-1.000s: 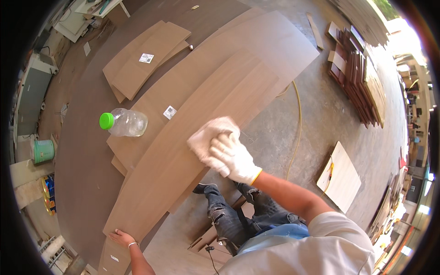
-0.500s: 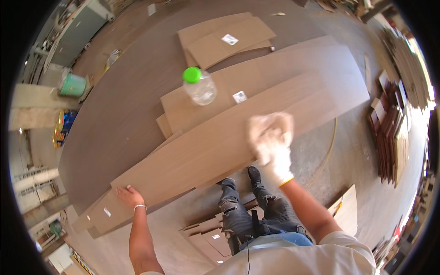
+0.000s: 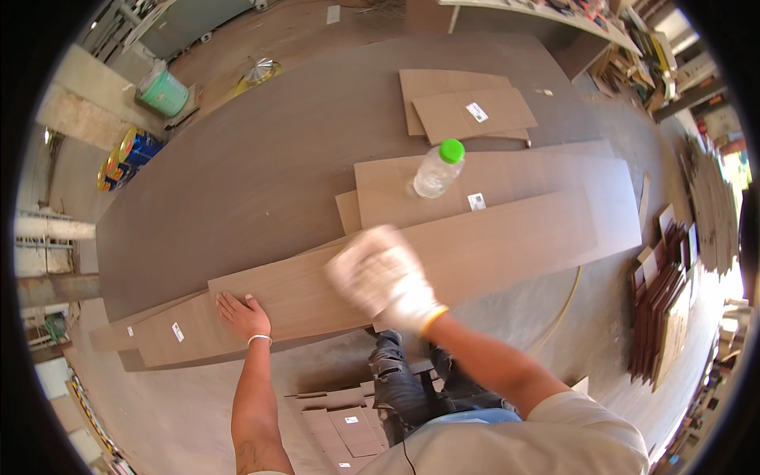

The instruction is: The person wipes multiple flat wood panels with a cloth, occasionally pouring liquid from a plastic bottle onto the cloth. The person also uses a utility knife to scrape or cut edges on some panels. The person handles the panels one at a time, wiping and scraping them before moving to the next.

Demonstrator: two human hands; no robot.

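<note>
White label on brown board

Left of centre, the bare left hand lies flat on a long brown board. At mid-frame the white-gloved right hand — blurred, its fingers unclear — is over the same board. A clear, green-capped bottle stands above centre; smaller boards lie at upper middle. Stacked dark panels fill the right — a green bucket, upper left.
</note>
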